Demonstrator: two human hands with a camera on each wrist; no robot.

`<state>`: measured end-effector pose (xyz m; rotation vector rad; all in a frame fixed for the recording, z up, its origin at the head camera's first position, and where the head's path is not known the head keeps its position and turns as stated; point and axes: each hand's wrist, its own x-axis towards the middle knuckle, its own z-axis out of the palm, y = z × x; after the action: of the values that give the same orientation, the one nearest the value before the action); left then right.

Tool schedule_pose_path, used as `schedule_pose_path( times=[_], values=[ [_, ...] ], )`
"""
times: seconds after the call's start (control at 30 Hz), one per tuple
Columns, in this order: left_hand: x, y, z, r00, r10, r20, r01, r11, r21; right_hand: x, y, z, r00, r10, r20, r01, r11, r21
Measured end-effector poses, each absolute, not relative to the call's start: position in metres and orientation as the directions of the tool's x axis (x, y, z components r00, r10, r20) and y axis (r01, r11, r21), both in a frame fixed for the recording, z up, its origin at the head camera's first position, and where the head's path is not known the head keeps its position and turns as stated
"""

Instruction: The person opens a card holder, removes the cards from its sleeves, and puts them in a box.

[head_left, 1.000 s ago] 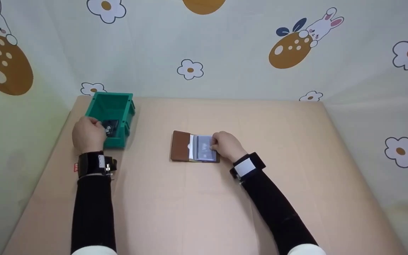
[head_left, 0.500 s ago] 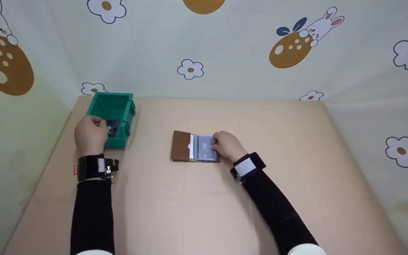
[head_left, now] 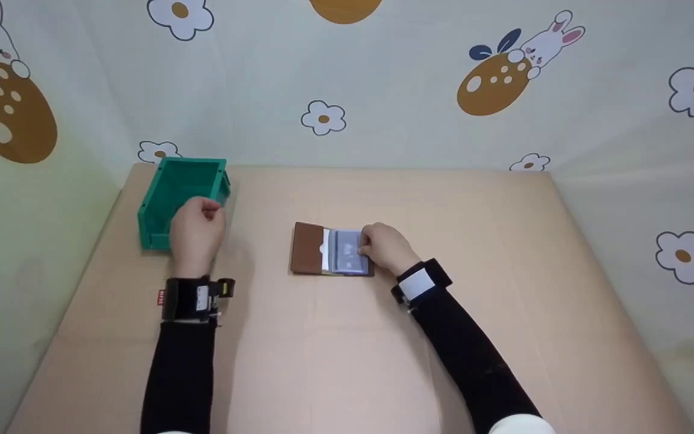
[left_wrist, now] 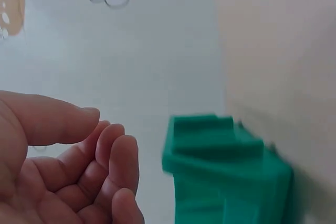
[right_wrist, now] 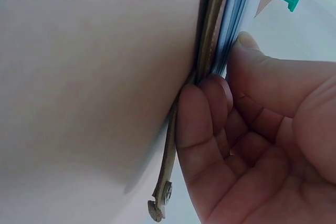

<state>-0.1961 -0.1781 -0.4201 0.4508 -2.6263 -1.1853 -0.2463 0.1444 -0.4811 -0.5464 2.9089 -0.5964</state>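
A brown card wallet (head_left: pixel 308 248) lies spread out on the table, its clear plastic sleeves (head_left: pixel 347 258) showing on the right half. My right hand (head_left: pixel 388 248) pinches the right edge of these sleeves between thumb and fingers; the right wrist view shows the stacked leaves and a strap with a metal snap (right_wrist: pixel 168 192) below. Over the front right of a green bin (head_left: pixel 145 232) is my left hand (head_left: pixel 197 232). In the left wrist view its fingers are loosely curled with nothing between them, left of the bin. The left hand hides part of the bin's inside.
The beige tabletop (head_left: pixel 347 349) stretches around the wallet. A pale curtain (head_left: pixel 395 108) printed with flowers and rabbits rises behind the table and along both sides.
My left hand has moved right, from the bin's left side to its front right corner. The black card seen inside the bin earlier is now out of sight. The right hand stays put.
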Motion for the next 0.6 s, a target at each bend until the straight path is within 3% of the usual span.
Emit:
schedule_pose_path(
  times=[0.33, 0.6],
  values=[
    [-0.198, -0.129, -0.432, -0.967, -0.206, 0.148, -0.025, 0.659, 0.751, -0.246, 0.143, -0.479, -0.927, -0.371, -0.052, -0.321, 0.859, -0.399],
    [-0.199, -0.102, -0.446, -0.990, -0.094, 0.101, 0.006, 0.699, 0.715, -0.245, 0.144, -0.479, -0.930, -0.364, -0.055, -0.312, 0.858, -0.408]
  ],
)
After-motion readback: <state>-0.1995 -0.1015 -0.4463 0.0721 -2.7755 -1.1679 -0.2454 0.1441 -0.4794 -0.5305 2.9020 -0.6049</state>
